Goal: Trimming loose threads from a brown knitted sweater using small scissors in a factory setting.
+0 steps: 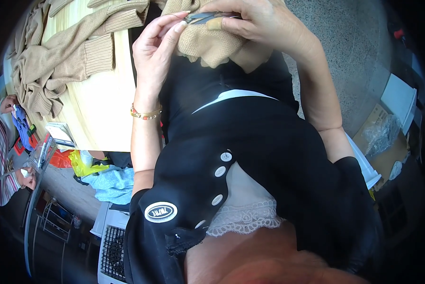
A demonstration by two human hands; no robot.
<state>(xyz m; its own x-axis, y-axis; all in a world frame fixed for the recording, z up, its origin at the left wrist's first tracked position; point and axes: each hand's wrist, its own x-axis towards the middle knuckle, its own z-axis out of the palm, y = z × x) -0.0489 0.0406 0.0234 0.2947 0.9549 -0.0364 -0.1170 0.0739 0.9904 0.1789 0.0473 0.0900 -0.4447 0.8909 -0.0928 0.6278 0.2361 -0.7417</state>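
Note:
A tan knitted garment (pixel 211 43) lies bunched over my lap at the top of the view. My left hand (pixel 158 45) is closed in a pinch at its upper left edge, thumb and forefinger together; a thread there is too fine to make out. My right hand (pixel 264 26) grips a dark metal tool with slim blades, which looks like thread snips (pixel 204 17), against the knit. The blade tips point toward my left fingertips. A tan band wraps my right thumb. My right hand's other fingers are partly hidden.
Left of me, a pale wooden table (pixel 103 106) carries more tan knitwear (pixel 73 59) and a small box (pixel 61 134). Another person's hand (pixel 25 177) shows at the far left. Below the table are bags and blue cloth (pixel 110 183). Cardboard (pixel 378 123) and plastic wrap lie at right.

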